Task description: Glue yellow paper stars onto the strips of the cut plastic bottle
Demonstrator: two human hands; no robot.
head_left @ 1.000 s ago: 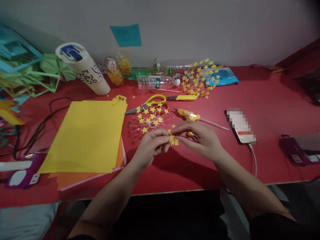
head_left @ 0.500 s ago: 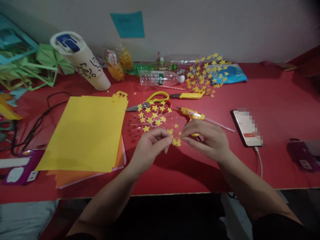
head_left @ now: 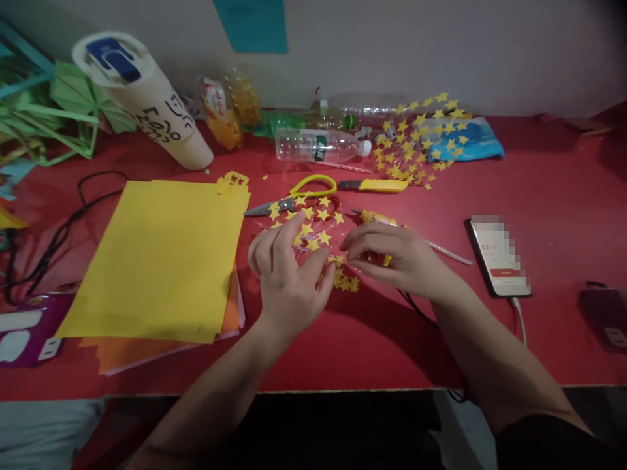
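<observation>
My left hand (head_left: 289,282) reaches over the near side of a clear plastic piece with yellow stars (head_left: 307,229) on its spread strips. Its fingers are apart, and I see nothing held in them. To the right, my right hand (head_left: 399,260) hovers with curved fingers, the thumb apart from them and nothing visible between. It partly covers a yellow glue gun (head_left: 373,217) with a clear glue stick (head_left: 450,253) at its back. A small heap of loose yellow stars (head_left: 347,284) lies between and below the hands. Scissors (head_left: 274,207) lie behind the plastic piece.
Yellow paper sheets (head_left: 157,261) are stacked at left, near a white tumbler (head_left: 166,117). Behind are a yellow utility knife (head_left: 382,186), a clear bottle (head_left: 298,145) and another star-covered plastic piece (head_left: 404,153). A charging phone (head_left: 499,261) lies at right.
My left hand has opened from a pinch, its fingers spreading up over the star-covered plastic piece. My right hand has shifted slightly left, its fingers less closely pinched. The view has shifted slightly.
</observation>
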